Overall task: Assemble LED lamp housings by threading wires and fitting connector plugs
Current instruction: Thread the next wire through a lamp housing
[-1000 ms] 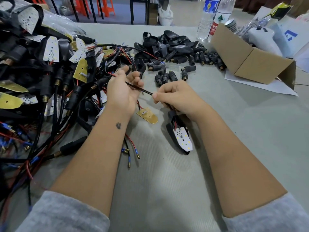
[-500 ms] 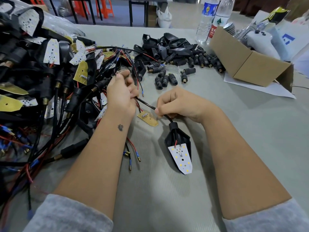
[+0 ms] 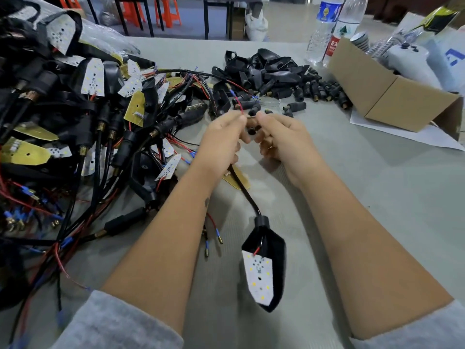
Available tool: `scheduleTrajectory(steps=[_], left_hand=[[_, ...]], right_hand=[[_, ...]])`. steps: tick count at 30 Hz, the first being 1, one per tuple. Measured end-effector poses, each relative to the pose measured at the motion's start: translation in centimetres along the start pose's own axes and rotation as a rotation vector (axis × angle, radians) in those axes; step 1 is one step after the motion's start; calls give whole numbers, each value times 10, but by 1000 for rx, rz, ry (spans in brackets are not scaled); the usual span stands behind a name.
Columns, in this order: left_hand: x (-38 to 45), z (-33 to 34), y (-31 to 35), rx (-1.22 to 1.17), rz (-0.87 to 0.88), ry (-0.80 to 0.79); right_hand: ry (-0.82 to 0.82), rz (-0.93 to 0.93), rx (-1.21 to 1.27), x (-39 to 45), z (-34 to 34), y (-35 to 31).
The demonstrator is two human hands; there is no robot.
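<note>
A black lamp housing with a white LED board lies on the table between my forearms. Its black sleeved cable runs up into my left hand, which grips the cable and pinches the thin red wire at its end. My right hand is close beside it, fingers curled round a small black connector plug. The two hands nearly touch at the fingertips.
A tangled pile of wired lamp assemblies fills the left side. Loose black housings and plugs lie at the back centre. A cardboard box and two water bottles stand at the back right. A yellow board lies under my left wrist.
The housing has slid toward me as the cable was drawn through. My right hand left the cable, rose and now holds a plug beside my left hand, which has the wire end.
</note>
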State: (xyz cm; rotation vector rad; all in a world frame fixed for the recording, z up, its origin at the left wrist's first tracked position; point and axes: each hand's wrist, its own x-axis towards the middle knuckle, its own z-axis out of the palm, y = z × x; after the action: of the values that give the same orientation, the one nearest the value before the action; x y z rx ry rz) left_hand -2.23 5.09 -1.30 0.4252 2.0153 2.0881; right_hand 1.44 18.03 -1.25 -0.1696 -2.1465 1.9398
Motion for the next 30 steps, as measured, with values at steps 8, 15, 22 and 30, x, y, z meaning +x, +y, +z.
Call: scheduleTrajectory(steps=[8, 15, 22, 30], left_hand=[[-2, 6, -2, -9, 17, 80], [3, 3, -6, -29, -41, 151], [7, 2, -9, -67, -67, 213], [7, 2, -7, -153, -20, 263]], right_hand=[[194, -104, 39, 1, 0, 2], [266, -59, 155, 2, 1, 1], [295, 45, -227, 22, 2, 4], [191, 40, -1014, 47, 23, 3]])
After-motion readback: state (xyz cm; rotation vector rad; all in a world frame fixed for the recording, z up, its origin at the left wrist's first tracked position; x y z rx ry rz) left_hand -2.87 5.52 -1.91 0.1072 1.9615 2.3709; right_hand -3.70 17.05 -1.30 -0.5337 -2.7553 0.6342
